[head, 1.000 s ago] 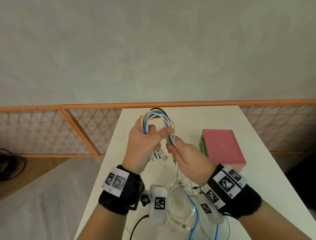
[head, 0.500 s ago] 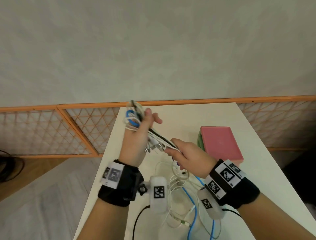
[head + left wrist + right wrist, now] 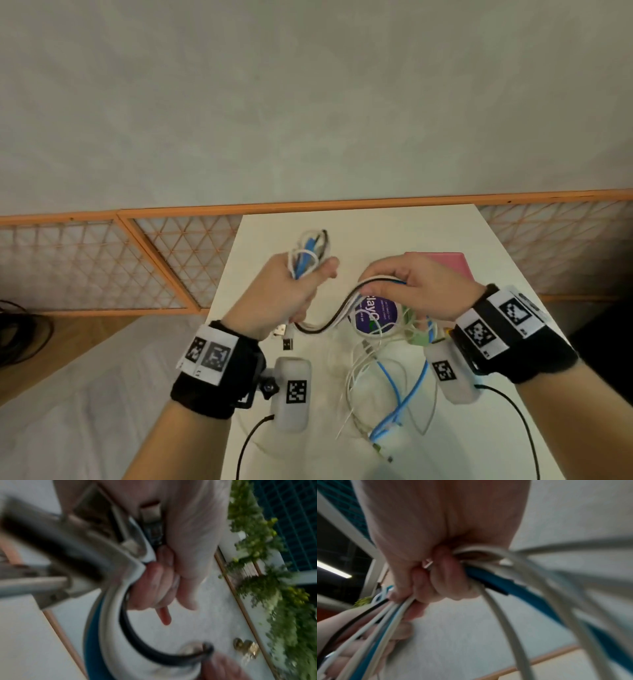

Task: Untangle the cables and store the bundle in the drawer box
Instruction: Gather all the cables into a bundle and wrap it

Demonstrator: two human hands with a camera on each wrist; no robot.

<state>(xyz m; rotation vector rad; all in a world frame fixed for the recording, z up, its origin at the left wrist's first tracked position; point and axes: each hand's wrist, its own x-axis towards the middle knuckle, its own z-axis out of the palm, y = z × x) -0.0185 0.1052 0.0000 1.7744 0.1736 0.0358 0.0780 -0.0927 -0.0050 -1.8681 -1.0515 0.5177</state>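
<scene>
My left hand (image 3: 291, 294) grips a coil of white, blue and black cables (image 3: 308, 253) held above the white table (image 3: 394, 226). Their plugs (image 3: 286, 337) hang below its palm. From that coil a strand of black, white and blue cables (image 3: 337, 313) sags across to my right hand (image 3: 416, 284), whose curled fingers (image 3: 440, 577) hold it. More cable (image 3: 387, 383) lies loose on the table between my wrists. The pink-topped drawer box (image 3: 450, 262) sits behind my right hand, mostly hidden. The left wrist view shows my fingers (image 3: 154, 582) curled round the cables, blurred.
A round purple-labelled tin (image 3: 375, 315) lies on the table under the strand. An orange lattice fence (image 3: 164, 260) runs behind the table and down its left side. Black wrist-camera leads (image 3: 510, 407) trail off the near edge.
My right hand has moved right and up, drawing the strand out from the coil. My left hand has stayed about where it was, and the purple tin has come into view.
</scene>
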